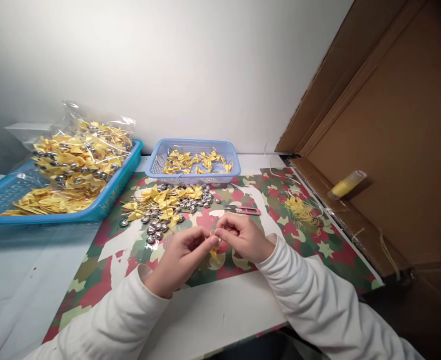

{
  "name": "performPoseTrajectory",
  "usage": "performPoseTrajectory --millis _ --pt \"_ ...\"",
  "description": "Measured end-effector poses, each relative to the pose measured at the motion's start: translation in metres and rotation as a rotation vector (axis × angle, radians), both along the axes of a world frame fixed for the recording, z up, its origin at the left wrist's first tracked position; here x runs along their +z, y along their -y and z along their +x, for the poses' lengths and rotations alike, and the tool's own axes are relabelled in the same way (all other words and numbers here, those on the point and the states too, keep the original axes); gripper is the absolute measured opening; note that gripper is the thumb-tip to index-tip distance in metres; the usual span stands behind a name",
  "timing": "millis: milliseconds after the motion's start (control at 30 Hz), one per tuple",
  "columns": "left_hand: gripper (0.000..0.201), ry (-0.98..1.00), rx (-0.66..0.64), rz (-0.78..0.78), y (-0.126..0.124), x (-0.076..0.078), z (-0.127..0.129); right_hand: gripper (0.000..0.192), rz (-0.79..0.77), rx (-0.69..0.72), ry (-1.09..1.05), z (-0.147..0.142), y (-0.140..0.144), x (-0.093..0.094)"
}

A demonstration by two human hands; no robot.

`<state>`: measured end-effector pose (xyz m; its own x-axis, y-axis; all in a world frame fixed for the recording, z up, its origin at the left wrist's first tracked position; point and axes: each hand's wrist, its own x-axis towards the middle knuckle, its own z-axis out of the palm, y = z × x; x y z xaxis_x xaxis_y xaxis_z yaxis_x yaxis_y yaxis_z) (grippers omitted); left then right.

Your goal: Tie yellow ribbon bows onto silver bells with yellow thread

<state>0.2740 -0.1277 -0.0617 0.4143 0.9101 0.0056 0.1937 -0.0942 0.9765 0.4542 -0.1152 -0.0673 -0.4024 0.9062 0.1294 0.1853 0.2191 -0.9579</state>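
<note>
Camo mat [310, 250] on white table [213, 310], left hand [179, 260] and right hand [243, 237] both pinched on small yellow bow [215, 254], bells pile [164, 207] just behind.

Bare tabletop [18, 280] lies open to the left of the left hand [179, 260], and a clear strip runs along the near edge. Ahead of both hands, a heap of bows and bells [164, 207] blocks the way, with the small basket [193, 176] just behind it. The scissors [243, 210] lie just beyond the right hand [243, 237]. A cardboard wall [393, 150] closes the right side; the big tray [104, 205] crowds the far left.
</note>
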Motion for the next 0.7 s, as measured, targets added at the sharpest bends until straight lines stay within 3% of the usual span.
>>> performPoseTrajectory --millis 233,433,533,700 --pt "0.027 0.246 0.202 -0.253 -0.004 -0.006 0.000 0.019 0.289 -0.003 0.252 -0.007 0.001 -0.018" --pt "0.044 0.331 0.365 -0.359 -0.004 -0.013 0.002 0.017 0.495 -0.051 0.312 -0.011 0.002 -0.026" --pt "0.046 0.269 0.409 -0.290 -0.006 -0.014 0.000 0.020 0.599 -0.103 0.317 -0.011 0.002 -0.028" --pt "0.032 -0.121 0.341 0.035 -0.004 -0.012 -0.003 0.022 0.699 -0.138 0.292 -0.006 -0.001 -0.023"
